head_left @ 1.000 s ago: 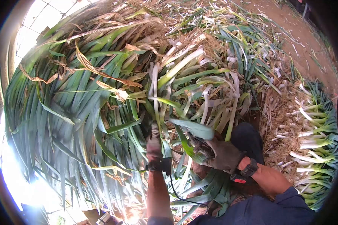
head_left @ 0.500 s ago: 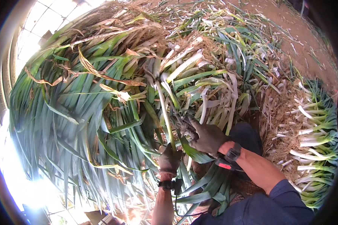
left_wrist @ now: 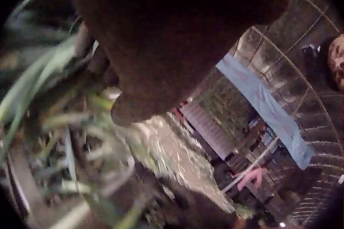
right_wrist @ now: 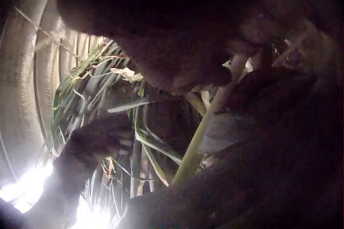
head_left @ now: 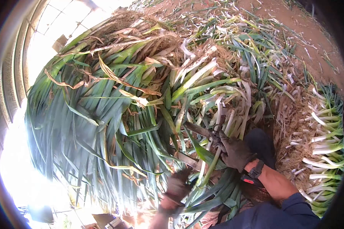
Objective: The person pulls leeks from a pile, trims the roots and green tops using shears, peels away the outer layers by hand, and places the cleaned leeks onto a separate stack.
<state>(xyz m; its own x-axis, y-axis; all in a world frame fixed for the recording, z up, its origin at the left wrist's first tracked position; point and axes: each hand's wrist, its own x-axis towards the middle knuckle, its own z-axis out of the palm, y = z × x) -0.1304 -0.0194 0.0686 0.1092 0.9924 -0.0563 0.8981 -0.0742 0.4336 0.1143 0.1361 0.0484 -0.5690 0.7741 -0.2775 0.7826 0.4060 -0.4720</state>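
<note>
My gloved right hand (head_left: 236, 152) grips a leek (head_left: 213, 162), its pale shaft up and its green end slanting down left. In the right wrist view the leek's stalk (right_wrist: 198, 142) runs between thumb and fingers. A flat, dark, blade-like piece (head_left: 197, 129) sticks out leftward from the same hand; what it is I cannot tell. Lower left, my gloved left hand (head_left: 177, 186) is blurred, apart from the leek, beside hanging leaves. Its fingers reach out loosely in the right wrist view, and nothing shows in that hand (right_wrist: 105, 140).
A tall heap of untrimmed leeks (head_left: 91, 103) fills the left side. Peeled leaves and roots (head_left: 233, 49) lie heaped beyond my hands. Along the right edge stands a row of cleaned leeks (head_left: 328, 149). My knee (head_left: 259, 143) is beside the right hand.
The left hand let go of the leek it held half a second ago and swung down toward me. The leek is now in the right hand. The head view shifted slightly.
</note>
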